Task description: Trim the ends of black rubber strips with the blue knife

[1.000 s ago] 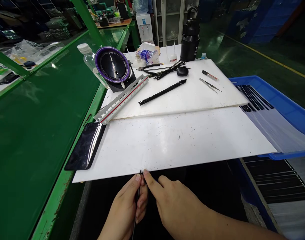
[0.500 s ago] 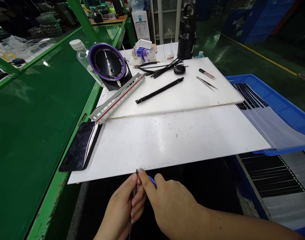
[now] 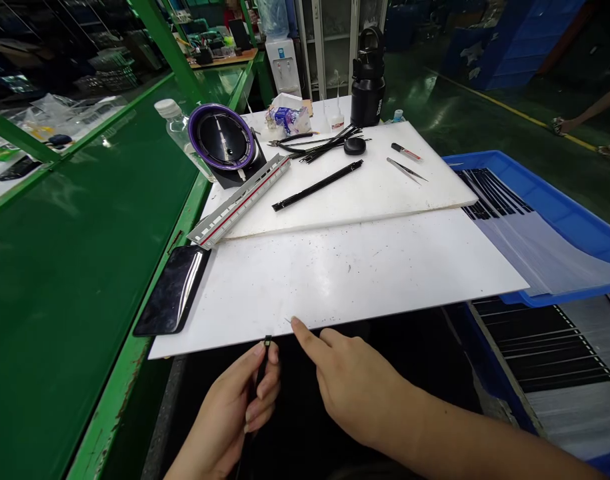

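At the near edge of the white board (image 3: 329,273), my left hand (image 3: 235,400) pinches a thin black strip (image 3: 261,373) between thumb and fingers. The strip's small squarish end (image 3: 268,340) sticks up past the fingertips, and its lower part runs down into the dark below. My right hand (image 3: 355,380) is closed with the index finger stretched forward, a little right of the strip and apart from it. A fine metal tip (image 3: 287,321) pokes out beyond that finger; the rest of this tool is hidden by the hand.
A phone (image 3: 173,290) and a grey scale ruler (image 3: 239,202) lie at left. On the foam slab (image 3: 375,190) are a black strip bundle (image 3: 317,185), tweezers (image 3: 407,170) and pliers (image 3: 289,141). A purple-rimmed fan (image 3: 221,137) and bottle (image 3: 369,90) stand behind. Blue tray (image 3: 559,207) at right.
My right hand has moved up and away from the strip's end, and the blue part seen under it is now hidden. My left hand has shifted slightly left, still pinching the strip.
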`<state>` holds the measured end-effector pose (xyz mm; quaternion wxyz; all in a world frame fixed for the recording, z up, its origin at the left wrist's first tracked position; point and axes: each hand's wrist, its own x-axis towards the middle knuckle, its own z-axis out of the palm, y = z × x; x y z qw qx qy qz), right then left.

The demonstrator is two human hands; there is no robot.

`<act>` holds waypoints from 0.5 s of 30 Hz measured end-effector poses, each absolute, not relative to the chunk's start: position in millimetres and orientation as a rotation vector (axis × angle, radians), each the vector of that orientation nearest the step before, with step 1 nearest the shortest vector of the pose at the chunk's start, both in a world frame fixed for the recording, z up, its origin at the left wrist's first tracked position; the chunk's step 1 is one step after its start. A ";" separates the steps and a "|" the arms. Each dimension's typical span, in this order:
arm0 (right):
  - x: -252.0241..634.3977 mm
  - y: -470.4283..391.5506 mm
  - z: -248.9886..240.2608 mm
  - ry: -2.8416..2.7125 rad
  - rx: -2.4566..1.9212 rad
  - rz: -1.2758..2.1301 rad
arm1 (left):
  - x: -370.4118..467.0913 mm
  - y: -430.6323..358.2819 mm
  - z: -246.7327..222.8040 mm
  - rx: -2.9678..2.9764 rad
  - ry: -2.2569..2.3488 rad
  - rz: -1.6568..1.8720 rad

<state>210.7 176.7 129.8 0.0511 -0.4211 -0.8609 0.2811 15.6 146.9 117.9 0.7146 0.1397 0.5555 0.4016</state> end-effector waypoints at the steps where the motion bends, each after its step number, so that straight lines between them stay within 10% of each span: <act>1: 213.8 177.1 130.6 -2.618 -1.282 0.836 | 14.7 146.8 118.4 0.332 1.233 0.886; 15: 221.5 191.2 129.4 -2.630 -1.206 0.771 | 1.9 152.5 114.6 0.680 1.469 0.701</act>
